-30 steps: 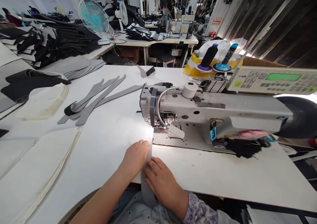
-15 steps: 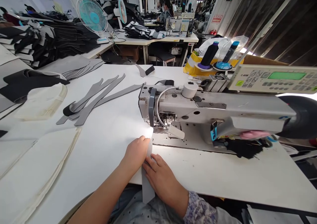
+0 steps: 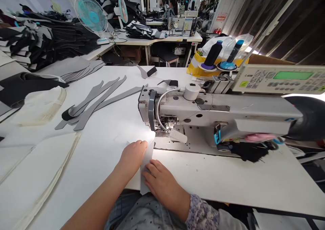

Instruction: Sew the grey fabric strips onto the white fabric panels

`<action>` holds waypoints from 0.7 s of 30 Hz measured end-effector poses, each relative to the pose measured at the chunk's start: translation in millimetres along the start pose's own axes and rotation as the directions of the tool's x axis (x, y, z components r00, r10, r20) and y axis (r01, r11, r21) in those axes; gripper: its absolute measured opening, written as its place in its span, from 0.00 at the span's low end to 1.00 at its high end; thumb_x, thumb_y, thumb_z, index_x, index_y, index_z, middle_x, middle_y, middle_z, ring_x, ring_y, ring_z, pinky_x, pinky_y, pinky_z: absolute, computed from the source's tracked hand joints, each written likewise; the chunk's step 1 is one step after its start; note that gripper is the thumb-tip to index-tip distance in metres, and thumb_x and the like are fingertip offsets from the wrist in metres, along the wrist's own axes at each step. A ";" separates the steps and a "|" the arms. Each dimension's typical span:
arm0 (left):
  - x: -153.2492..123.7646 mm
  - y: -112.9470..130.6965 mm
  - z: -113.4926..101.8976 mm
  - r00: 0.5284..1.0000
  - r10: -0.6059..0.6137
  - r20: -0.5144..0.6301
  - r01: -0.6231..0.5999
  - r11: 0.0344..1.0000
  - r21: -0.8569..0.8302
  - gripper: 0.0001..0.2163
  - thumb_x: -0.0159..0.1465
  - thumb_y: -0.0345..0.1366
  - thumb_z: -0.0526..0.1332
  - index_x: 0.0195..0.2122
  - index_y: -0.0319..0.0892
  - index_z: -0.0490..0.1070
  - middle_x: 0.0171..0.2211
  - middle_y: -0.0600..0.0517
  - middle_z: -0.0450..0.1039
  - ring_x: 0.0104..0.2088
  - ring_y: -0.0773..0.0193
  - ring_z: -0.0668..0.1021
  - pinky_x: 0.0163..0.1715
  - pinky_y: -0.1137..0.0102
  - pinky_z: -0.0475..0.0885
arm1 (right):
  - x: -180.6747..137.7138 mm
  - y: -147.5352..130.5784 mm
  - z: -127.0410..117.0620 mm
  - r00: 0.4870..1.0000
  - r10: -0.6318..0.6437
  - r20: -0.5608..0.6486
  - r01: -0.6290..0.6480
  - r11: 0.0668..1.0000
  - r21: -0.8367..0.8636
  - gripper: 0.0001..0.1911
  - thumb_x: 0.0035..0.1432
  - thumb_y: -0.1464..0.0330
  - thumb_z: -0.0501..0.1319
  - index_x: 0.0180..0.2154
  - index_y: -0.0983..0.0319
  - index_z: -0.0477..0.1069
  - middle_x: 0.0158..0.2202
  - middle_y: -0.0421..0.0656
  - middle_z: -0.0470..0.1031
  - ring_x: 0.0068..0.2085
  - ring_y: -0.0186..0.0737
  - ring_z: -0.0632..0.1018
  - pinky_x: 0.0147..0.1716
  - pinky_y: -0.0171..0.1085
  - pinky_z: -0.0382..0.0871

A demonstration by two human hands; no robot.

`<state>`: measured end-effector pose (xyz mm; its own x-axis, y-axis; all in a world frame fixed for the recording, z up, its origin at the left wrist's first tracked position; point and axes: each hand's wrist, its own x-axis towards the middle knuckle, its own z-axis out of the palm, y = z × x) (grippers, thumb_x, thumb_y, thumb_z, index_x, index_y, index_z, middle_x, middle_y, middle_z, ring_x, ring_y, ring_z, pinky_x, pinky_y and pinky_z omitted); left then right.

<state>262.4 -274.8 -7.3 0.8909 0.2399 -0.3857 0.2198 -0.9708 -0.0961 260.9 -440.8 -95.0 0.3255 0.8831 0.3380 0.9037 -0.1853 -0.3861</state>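
Grey strips point(image 3: 99, 104) lie loose on the table point(image 3: 106, 148), none of them sewn as far as I can see (a neat fan of them). The left hand point(image 3: 133, 157) presses flat on a pale strip point(image 3: 146, 164), unclenched; the right hand point(image 3: 164, 186) pins it open-fingered too. The strip's far end stops just short of the sewing machine point(image 3: 203, 109), not yet under its foot.

This is a garment sewing workshop: an industrial sewing machine point(image 3: 193, 109) is set into a white desk point(image 3: 106, 121) with thread cones point(image 3: 212, 55) behind it, stacks of cut dark fabric panels point(image 3: 38, 42) lie to the left, a pedestal fan point(image 3: 90, 16) stands beyond, and a co-worker point(image 3: 172, 6) sits at another sewing machine point(image 3: 181, 26).
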 end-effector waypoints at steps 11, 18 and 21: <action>15.3 7.0 2.4 0.998 0.015 -0.065 -0.014 1.000 0.012 0.12 0.65 0.19 0.51 0.35 0.38 0.70 0.35 0.49 0.66 0.35 0.60 0.72 0.30 0.71 0.62 | 5.3 9.6 -2.6 0.999 0.023 -0.044 -0.025 0.999 -0.041 0.12 0.64 0.66 0.61 0.47 0.64 0.72 0.54 0.47 0.71 0.59 0.49 0.68 0.62 0.47 0.61; 23.6 10.9 11.5 0.988 -0.017 -0.152 0.017 1.000 -0.004 0.10 0.61 0.18 0.54 0.33 0.39 0.70 0.34 0.49 0.65 0.33 0.58 0.72 0.27 0.69 0.61 | 16.6 15.0 -3.8 0.998 0.038 -0.052 -0.040 0.999 -0.034 0.15 0.62 0.65 0.64 0.49 0.65 0.72 0.53 0.48 0.71 0.58 0.51 0.68 0.61 0.48 0.61; 34.2 10.4 16.7 0.986 0.007 -0.165 -0.011 1.000 -0.022 0.10 0.60 0.18 0.55 0.34 0.39 0.70 0.34 0.48 0.65 0.34 0.58 0.72 0.29 0.68 0.63 | 22.1 17.9 -6.4 0.998 0.049 -0.048 -0.051 0.998 -0.045 0.18 0.60 0.65 0.66 0.50 0.65 0.72 0.52 0.49 0.72 0.56 0.50 0.68 0.61 0.48 0.62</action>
<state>288.6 -276.6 -36.9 0.9458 0.2299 -0.2294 0.2191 -0.9731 -0.0718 286.1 -427.3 -88.9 0.3823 0.8512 0.3595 0.8976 -0.2497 -0.3634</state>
